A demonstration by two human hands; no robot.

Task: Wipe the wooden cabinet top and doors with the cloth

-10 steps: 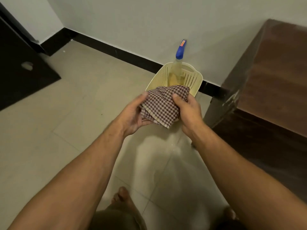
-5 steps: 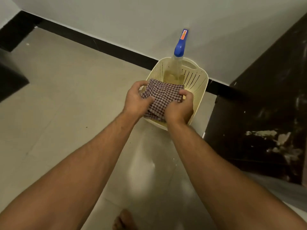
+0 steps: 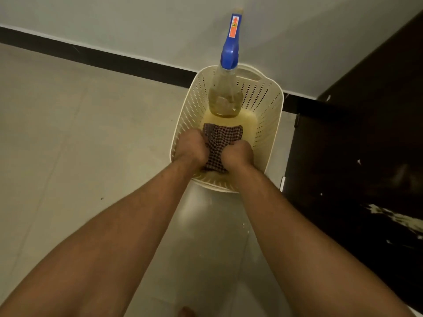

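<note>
A folded checked cloth (image 3: 218, 140), dark red and white, lies low inside the cream plastic basket (image 3: 272, 124) on the floor. My left hand (image 3: 190, 149) grips its left side and my right hand (image 3: 238, 155) grips its right side, both down in the basket with fingers curled into the fabric. The dark wooden cabinet (image 3: 357, 143) stands right of the basket; only its dark side and front show, with pale scuffs low down.
A spray bottle (image 3: 226, 94) with a blue trigger head and yellowish liquid stands in the basket's far end. Behind it a pale wall (image 3: 137, 26) meets a black skirting (image 3: 96, 58). Beige tiled floor (image 3: 80, 145) spreads to the left. A bare toe shows at the bottom edge.
Both hands have gone down and forward with the cloth, from above the basket's rim to deep inside it. The view has tilted down and closer to the basket; the cabinet top left the frame.
</note>
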